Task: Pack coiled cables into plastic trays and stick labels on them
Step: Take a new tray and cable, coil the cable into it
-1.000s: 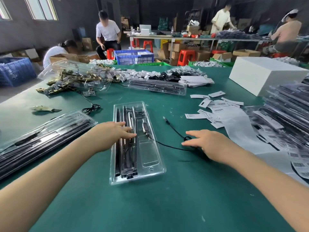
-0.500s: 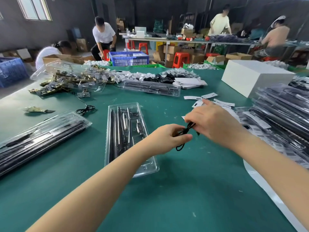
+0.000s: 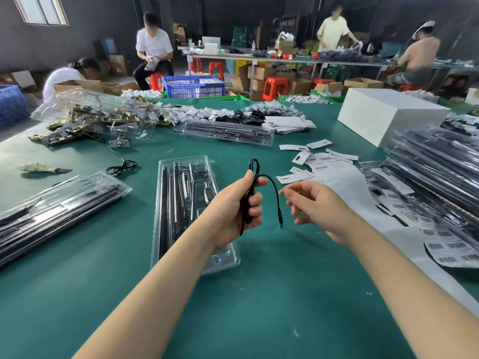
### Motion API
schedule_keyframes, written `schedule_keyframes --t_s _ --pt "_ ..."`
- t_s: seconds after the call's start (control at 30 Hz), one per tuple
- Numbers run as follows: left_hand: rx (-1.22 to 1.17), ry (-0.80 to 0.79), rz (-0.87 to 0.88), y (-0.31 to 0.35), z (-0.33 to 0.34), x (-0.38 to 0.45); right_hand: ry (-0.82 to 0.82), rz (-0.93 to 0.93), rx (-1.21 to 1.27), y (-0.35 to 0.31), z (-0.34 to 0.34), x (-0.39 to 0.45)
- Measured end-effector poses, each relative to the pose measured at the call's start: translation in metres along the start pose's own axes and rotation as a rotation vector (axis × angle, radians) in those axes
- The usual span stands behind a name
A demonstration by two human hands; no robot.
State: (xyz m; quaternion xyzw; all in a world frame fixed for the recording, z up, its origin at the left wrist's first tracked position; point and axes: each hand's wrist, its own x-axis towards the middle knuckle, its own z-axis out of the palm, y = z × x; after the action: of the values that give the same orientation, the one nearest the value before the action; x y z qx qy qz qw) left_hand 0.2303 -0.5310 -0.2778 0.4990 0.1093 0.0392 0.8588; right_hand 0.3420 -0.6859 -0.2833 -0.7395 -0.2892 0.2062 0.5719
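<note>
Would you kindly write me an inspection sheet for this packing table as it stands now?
Surface: green table, marked with small white specks.
Job's things: open clear tray with metal parts; loose labels to its right.
Clutter: stacked packed trays; white box; hardware pile.
Grippers: left hand grips the black cable; right hand open beside it, holding nothing.
Cables: a second coiled cable lies on the table.
Surroundings: other workers, blue crate, red stools.

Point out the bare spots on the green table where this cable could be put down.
Bare green table lies near the viewer, below both hands, and between the open tray and the closed tray stack on the left. The right side is crowded with labels and packed trays.
</note>
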Motion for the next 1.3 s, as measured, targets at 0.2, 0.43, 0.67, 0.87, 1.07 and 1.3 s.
schedule_keyframes --t_s 0.2,0.43,0.67,0.87,1.07,1.3 --pt "-0.142 -0.07 -0.052 0.004 -0.007 -0.002 0.118 0.018 -0.142 0.019 0.029 0.006" --pt "-0.136 -0.112 -0.116 0.007 -0.014 -0.003 0.346 -0.224 -0.277 0.041 0.039 -0.002" --pt "0.207 0.115 0.139 -0.003 -0.004 0.004 0.236 -0.124 0.107 0.023 0.044 -0.022" --pt "0.464 0.051 0.208 -0.015 0.007 0.001 0.14 -0.148 0.203 0.011 0.06 -0.035" --pt "0.268 0.167 0.185 -0.014 0.011 0.001 0.132 -0.14 0.17 0.01 0.066 -0.038" --pt "0.211 0.185 0.141 -0.014 0.006 0.003 0.135 -0.048 0.329 0.009 0.06 -0.038"
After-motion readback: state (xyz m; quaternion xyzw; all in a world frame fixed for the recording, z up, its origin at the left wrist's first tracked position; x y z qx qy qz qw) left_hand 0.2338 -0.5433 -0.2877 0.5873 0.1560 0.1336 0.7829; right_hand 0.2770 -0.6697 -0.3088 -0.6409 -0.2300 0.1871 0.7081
